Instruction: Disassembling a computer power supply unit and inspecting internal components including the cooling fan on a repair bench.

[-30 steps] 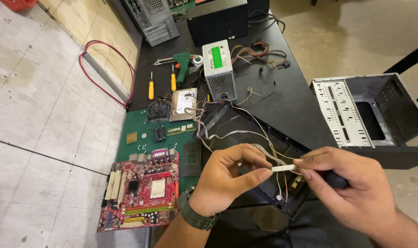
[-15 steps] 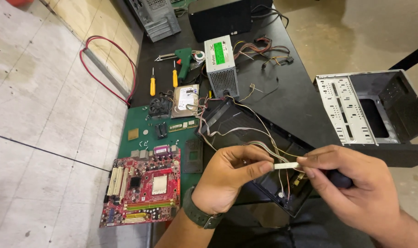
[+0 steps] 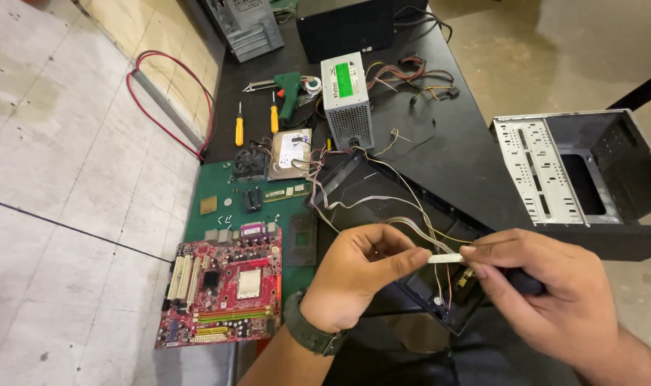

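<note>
White connector [image 3: 445, 258] | pinched between left hand [image 3: 357, 275] and right hand [image 3: 547, 293]

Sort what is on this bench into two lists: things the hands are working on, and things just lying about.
In hand:
left hand and right hand, pinching a small white connector
thin wire bundle
black front panel beneath

Lying about:
red motherboard
power supply
hard drive
two yellow screwdrivers
green soldering gun
empty case

Green rectangular label [image 3: 347, 78] atop grey power supply [image 3: 345, 100].

Motherboard [image 3: 225, 293] left of panel [image 3: 404, 236]
</note>
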